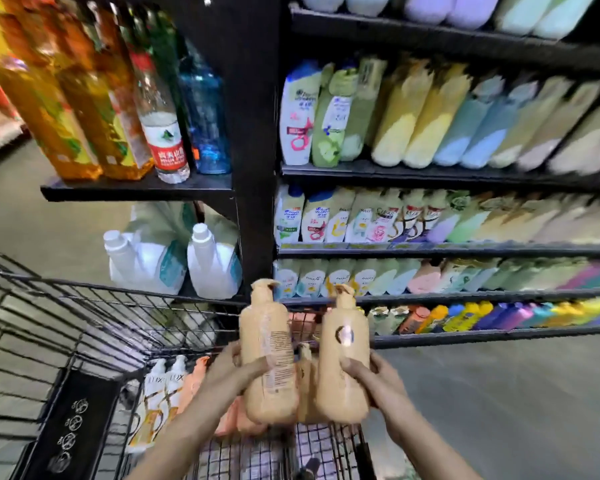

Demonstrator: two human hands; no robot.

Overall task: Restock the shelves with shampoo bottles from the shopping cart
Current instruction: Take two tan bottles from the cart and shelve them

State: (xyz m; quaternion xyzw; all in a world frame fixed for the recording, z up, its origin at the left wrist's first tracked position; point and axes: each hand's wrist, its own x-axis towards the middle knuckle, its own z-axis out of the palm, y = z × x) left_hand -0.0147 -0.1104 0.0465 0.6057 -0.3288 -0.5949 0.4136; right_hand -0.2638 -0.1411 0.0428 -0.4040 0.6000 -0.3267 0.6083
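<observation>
Two hands, the left hand [230, 370] and the right hand [371, 374], each closed round one tan pump bottle: one left pump bottle [269, 355] and one right pump bottle [343, 355], with what looks like a third tan bottle [305, 386] low between them. One wire shopping cart [84, 327] near left, holding two white Lux bottles [160, 393] and perhaps two or three peach ones [194, 379], too blurred for a sure count. Five shampoo shelves [430, 171] far right, two white jugs [208, 265] and one red-labelled water bottle [161, 133] far left.
</observation>
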